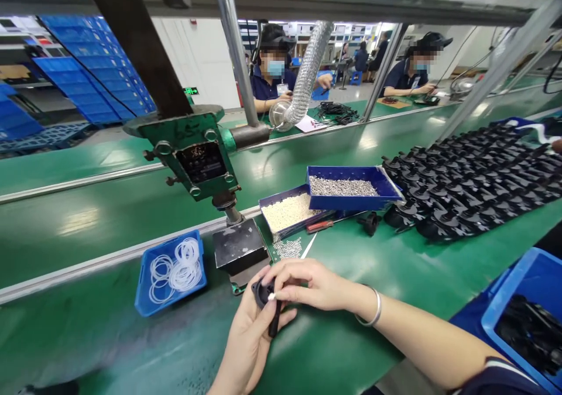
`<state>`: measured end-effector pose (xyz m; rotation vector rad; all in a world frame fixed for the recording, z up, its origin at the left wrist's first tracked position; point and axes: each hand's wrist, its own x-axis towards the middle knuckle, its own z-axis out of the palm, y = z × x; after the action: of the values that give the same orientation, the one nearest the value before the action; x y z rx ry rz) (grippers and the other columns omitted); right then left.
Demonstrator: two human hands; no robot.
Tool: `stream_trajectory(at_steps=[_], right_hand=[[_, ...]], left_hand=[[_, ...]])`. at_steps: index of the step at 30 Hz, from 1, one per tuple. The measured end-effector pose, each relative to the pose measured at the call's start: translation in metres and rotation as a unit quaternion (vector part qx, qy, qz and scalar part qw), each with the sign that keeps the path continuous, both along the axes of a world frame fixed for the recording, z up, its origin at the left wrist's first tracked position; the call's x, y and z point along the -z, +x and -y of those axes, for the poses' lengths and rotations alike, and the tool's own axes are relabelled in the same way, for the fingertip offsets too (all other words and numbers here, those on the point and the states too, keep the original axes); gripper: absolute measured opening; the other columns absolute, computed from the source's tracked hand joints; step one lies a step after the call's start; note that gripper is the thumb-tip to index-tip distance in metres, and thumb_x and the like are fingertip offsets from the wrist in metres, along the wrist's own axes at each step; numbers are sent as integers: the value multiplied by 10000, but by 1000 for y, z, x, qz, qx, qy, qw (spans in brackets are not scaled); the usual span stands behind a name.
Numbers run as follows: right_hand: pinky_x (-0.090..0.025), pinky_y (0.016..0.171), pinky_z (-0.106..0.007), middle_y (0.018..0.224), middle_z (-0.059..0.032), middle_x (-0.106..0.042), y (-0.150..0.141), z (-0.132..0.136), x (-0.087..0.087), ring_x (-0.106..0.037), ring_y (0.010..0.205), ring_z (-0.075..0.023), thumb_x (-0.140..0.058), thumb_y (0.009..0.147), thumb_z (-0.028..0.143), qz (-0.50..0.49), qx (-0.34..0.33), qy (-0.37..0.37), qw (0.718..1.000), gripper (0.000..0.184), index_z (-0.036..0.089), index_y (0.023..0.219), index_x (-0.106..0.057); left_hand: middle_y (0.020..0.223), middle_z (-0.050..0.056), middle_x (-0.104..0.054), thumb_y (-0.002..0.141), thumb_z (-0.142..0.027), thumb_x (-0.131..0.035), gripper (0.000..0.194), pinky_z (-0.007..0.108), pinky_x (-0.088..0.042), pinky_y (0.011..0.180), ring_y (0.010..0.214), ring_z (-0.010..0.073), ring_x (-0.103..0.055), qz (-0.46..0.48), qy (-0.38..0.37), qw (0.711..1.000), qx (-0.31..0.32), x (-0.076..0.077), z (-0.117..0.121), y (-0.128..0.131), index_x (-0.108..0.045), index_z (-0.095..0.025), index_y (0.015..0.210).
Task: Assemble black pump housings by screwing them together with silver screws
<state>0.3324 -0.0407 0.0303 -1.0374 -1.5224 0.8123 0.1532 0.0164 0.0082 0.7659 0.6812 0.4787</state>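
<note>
My left hand (248, 330) is wrapped round a black plastic part (274, 323) with a round, hollow head and a straight stem pointing down. At the head's opening, my right hand (307, 284) pinches a small white piece (271, 296) between thumb and finger. Whether the piece sits inside the head or only touches its rim, I cannot tell. Just beyond my hands stands a dark metal block (240, 246) under a green press head (197, 155). Many tiny metal rings (287, 248) lie loose on the green bench beside the block.
A blue tray of clear rings (147, 292) stands left. Behind are a tray of cream-coloured pieces (287, 213), a tray of metal pins (351, 203) and a red-handled screwdriver (319, 226). Rows of black parts (461, 190) and a blue bin (492, 319) lie right. Co-workers sit opposite.
</note>
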Motion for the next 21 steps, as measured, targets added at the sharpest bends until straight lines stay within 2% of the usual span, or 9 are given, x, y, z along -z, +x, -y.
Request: stream_trajectory(at_steps=[2,5,7,10,12,17,21], right_hand=[[-562,811,-310,1113,-94,-695,1,4,5,-691,911,-170,-612,947,281,-41,70,-35,996,116,178,907,-648],[-516,528,-226,791,-25,-686,3,10,14,-628,544,-106,-594,958,361,-97,132,-132,978,182,180,936,-612],[-478,473,-206,636,27,-623,4,13,19,-572,454,-93,-589,959,391,-89,122,-178,972,211,181,946,-600],[-464,470,-197,619,33,-607,1,15,26,-564,450,-89,-561,973,397,-19,89,-198,976,225,180,964,-621],[-464,498,-200,658,19,-629,-3,15,30,-584,492,-95,-530,990,370,54,87,-178,979,214,186,985,-641],[-494,662,-234,861,-26,-708,-10,17,38,-655,689,-126,-492,1010,254,190,113,-69,973,159,194,1007,-639],[-490,651,-257,858,-39,-714,-11,19,43,-665,708,-152,-490,1008,213,275,149,23,950,129,176,1024,-613]], left_hand=[[1429,95,-543,786,-306,-786,592,390,-613,867,1230,323,-600,-14,17,1000,-21,1,2,3,-532,-294,1320],[1399,116,-566,810,-317,-764,611,393,-610,862,1248,336,-591,-6,35,998,-43,3,2,5,-479,-281,1350],[1398,118,-569,811,-302,-764,628,409,-598,891,1252,332,-588,11,46,998,-38,7,1,4,-459,-282,1359],[1433,119,-539,819,-276,-756,640,443,-567,965,1294,320,-550,33,66,997,-23,14,0,1,-433,-281,1371],[1455,121,-517,836,-269,-737,629,446,-550,998,1307,310,-538,36,81,996,-21,18,-1,1,-419,-278,1379],[1442,115,-528,847,-257,-721,604,429,-518,1052,1324,287,-531,24,117,992,-28,17,0,3,-418,-274,1369],[1436,110,-543,841,-248,-724,605,416,-443,1128,1333,279,-531,10,140,990,-21,18,1,4,-423,-270,1365]])
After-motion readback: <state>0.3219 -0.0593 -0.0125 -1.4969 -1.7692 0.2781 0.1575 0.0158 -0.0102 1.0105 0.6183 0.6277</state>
